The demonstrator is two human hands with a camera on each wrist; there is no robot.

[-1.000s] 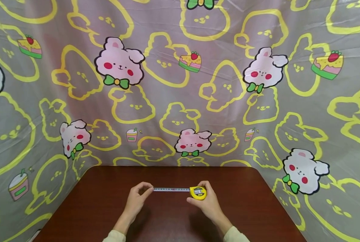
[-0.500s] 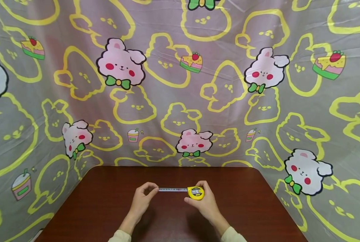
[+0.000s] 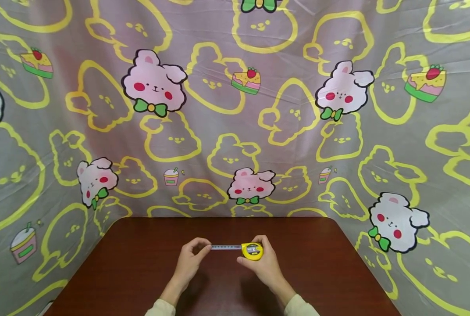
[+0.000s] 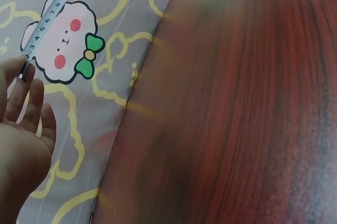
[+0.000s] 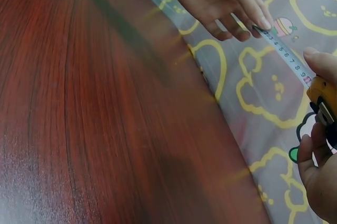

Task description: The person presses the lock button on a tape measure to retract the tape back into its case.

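Note:
A yellow tape measure [image 3: 252, 251] is held above the table by my right hand [image 3: 265, 265], its fingers and thumb around the case. From the case a short length of white blade [image 3: 226, 247] runs straight across to the left. My left hand [image 3: 189, 262] pinches the blade's free end between thumb and finger. In the left wrist view the blade [image 4: 48, 21] shows its numbers up to about ten, where it enters the case. The right wrist view shows the case [image 5: 322, 97] in my right hand and the left fingertips on the blade's end.
The dark red-brown wooden table [image 3: 140, 245] has rounded far corners. A grey cloth [image 3: 203, 131] with yellow outlines and cartoon animals hangs behind it and along both sides. Shadows of both hands fall on the tabletop.
My hands have come closer together, the left moving right and the right slightly left. The exposed blade between them is shorter now.

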